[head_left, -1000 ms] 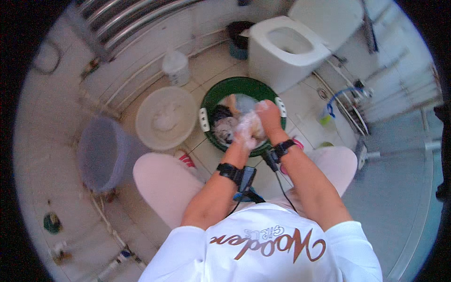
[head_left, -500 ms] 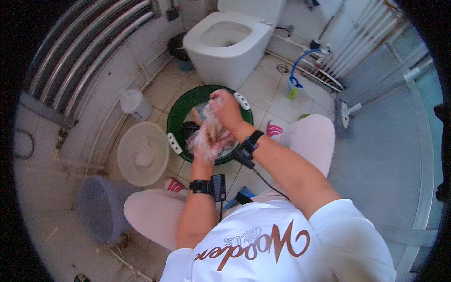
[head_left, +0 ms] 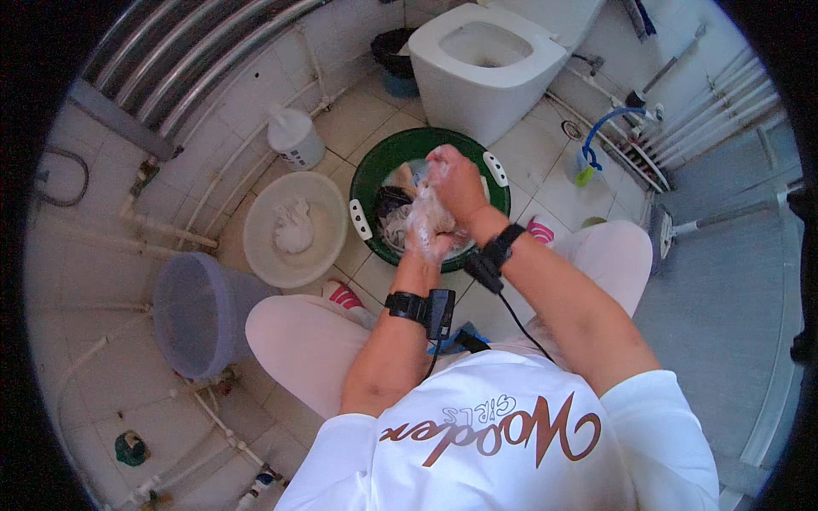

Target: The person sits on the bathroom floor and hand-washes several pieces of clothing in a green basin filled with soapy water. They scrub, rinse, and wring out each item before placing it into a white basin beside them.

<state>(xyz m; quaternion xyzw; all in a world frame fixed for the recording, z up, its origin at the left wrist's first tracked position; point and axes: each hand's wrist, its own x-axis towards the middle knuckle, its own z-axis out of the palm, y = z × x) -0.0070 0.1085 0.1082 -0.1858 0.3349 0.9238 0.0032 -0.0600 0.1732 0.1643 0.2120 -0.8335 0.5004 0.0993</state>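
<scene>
A dark green basin [head_left: 368, 163] with white handles stands on the floor between my knees. Soapy water and wet laundry fill it, including a dark cloth [head_left: 391, 203] and a pale grey cloth [head_left: 394, 227]. Above the laundry, my right hand [head_left: 460, 187] is closed in a fist on a sudsy light-coloured cloth [head_left: 433, 209]. Lower and to its left, my left hand [head_left: 426, 237] grips the same cloth, foam covering its fingers. Both hands are close together, and the cloth is bunched between them.
Left of the green basin sits a whitish basin [head_left: 260, 260] holding a white cloth [head_left: 293, 227]. Around them are a white jug [head_left: 296, 136], a purple bucket [head_left: 189, 315], a bin [head_left: 397, 64] and a toilet [head_left: 460, 94]. Pipes [head_left: 716, 111] run along the right wall.
The whole view has shifted, so the basin and surroundings appear farther right. Both hands remain over the green basin with the sudsy cloth, drawn slightly closer together.
</scene>
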